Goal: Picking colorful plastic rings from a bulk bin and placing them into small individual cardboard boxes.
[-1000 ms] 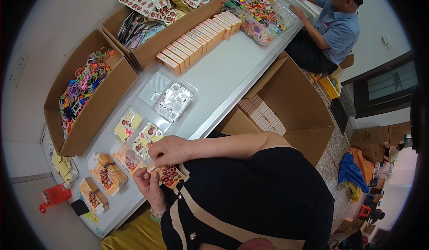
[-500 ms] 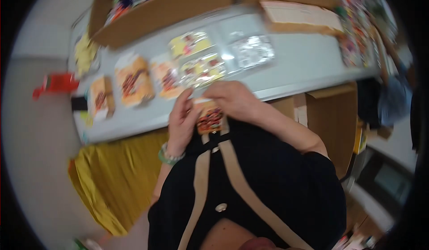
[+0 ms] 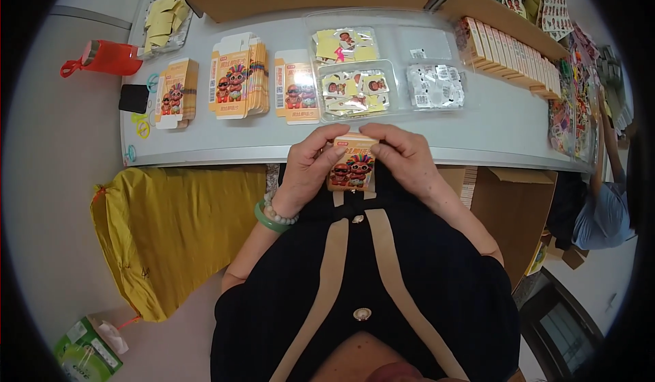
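Orange card box pinched near top by left hand and right hand, both half-curled at its sides; light, even thumb pressure spares edges imo.

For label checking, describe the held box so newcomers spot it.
Find the white table. By its near edge, the left hand and right hand hold a small orange box. Only it is gripped; the similar cartons lie on the table.
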The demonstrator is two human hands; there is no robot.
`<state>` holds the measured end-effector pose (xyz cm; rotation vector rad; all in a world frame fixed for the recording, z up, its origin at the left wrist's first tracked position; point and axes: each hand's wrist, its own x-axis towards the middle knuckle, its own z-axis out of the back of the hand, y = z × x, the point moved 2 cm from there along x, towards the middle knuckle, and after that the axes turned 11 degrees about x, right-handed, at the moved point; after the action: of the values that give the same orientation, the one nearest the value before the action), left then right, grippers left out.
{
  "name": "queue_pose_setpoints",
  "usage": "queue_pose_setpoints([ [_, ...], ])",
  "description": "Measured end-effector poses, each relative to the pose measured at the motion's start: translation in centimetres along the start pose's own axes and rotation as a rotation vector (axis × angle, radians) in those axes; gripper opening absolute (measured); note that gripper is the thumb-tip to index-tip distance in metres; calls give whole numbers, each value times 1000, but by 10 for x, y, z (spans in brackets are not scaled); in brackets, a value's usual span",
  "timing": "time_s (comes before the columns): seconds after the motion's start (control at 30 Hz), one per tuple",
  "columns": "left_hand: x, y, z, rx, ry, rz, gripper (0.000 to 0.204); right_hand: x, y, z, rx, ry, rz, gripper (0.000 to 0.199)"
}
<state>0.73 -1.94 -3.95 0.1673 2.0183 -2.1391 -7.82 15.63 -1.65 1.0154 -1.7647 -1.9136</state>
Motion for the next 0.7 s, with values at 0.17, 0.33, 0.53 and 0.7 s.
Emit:
queue_pose_setpoints([
  [0.17,-3,10,6,-36,34,24,26,5,3,-1,-126,140,93,27],
  [0.33,4,-3,10,-124,-142,-25,18,15,17,0,-241,100,355,32],
  [0.53,11,-18,20,-369,-285,38,20,24,45,-3,-691,101,890,45],
  [0.7,21,-46,37,-211,-101,5,40,31,44,16,-144,34,509,25],
])
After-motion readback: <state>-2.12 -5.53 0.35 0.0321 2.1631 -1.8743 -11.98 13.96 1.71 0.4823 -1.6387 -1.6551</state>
